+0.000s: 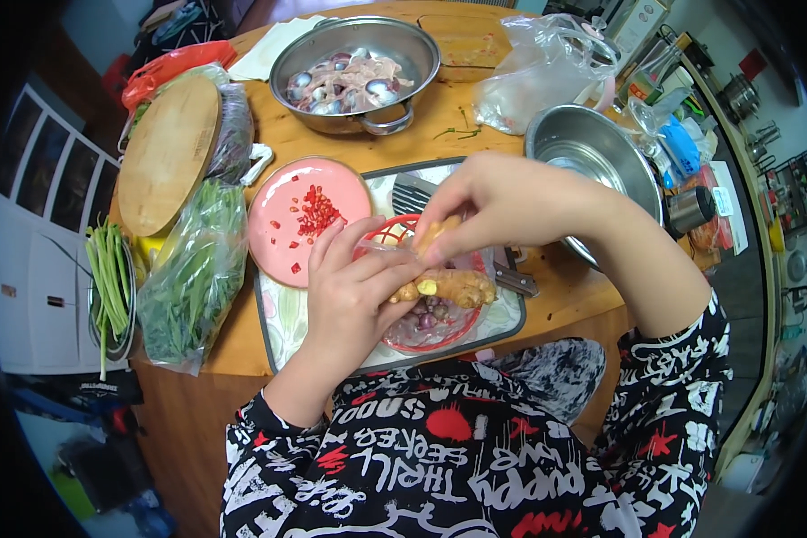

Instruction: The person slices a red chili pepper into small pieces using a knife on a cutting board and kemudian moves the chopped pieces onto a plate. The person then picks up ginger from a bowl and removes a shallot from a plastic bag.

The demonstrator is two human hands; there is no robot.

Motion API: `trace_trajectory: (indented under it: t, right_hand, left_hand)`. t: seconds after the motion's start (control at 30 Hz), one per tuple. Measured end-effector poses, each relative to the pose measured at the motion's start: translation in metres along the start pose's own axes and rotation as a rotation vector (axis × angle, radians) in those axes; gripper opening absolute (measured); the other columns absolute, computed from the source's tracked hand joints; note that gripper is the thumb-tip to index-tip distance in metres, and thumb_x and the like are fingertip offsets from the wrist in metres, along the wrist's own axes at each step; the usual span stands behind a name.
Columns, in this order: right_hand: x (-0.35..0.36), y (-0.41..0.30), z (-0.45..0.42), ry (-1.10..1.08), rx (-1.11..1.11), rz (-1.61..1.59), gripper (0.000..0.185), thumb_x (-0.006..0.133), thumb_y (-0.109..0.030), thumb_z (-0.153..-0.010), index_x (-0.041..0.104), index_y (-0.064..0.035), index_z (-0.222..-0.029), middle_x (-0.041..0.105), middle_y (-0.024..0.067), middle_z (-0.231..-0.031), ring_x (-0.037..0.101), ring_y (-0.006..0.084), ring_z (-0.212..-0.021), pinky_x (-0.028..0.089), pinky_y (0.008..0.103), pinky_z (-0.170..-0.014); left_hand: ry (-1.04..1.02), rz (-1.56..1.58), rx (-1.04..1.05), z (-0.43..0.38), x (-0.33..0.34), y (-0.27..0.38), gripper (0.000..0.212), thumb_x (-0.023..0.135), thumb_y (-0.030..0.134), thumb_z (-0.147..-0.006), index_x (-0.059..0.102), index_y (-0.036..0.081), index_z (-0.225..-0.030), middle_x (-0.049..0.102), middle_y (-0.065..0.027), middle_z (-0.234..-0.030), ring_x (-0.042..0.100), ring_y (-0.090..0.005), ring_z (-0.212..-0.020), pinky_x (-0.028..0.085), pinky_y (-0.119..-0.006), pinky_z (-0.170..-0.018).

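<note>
My left hand (360, 286) is closed around a large ginger root (460, 288), whose cut end shows pale yellow. Between the fingers and thumb of my right hand (477, 205) is a smaller tan piece, apparently ginger (437, 234); my fingers partly cover it. Both hands are over a red plastic basket (472, 328). Inside it, small purple bulbs (428, 316) lie in a clear plastic bag, with pale cloves (391, 234) at the far side. Beside my left fingertips is a pink plate (276, 222) bearing chopped red chilli (317, 214).
A knife handle (516, 279) juts out right of the basket on a patterned board (286, 316). Behind stands a steel pan (422, 60) of raw meat pieces. A steel basin (545, 138) is to the right. Bagged greens (198, 282) and a wooden board (168, 155) lie left.
</note>
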State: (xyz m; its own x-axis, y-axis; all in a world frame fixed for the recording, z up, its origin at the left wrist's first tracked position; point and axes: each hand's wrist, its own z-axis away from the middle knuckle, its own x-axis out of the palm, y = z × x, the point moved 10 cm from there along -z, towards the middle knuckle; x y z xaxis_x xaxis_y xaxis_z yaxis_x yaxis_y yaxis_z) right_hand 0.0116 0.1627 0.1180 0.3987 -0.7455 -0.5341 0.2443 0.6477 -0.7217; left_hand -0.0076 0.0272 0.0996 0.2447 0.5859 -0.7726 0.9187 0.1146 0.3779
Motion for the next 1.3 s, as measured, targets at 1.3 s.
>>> trace_trajectory:
  t: [1.3]
  right_hand:
    - [0.022,0.011,0.105,1.086,-0.453,-0.227,0.058,0.089,-0.02,-0.083,0.066,-0.0057,-0.134,0.075,0.0083,-0.115,0.071,0.0225,-0.106,0.047,0.0412,-0.108]
  left_hand:
    - [0.129,1.381,-0.583,-0.009,-0.001,-0.011,0.023,0.076,0.007,-0.098,0.071,-0.003,-0.118,0.077,-0.0079,-0.11,0.073,-0.0128,-0.095,0.06,-0.028,-0.084]
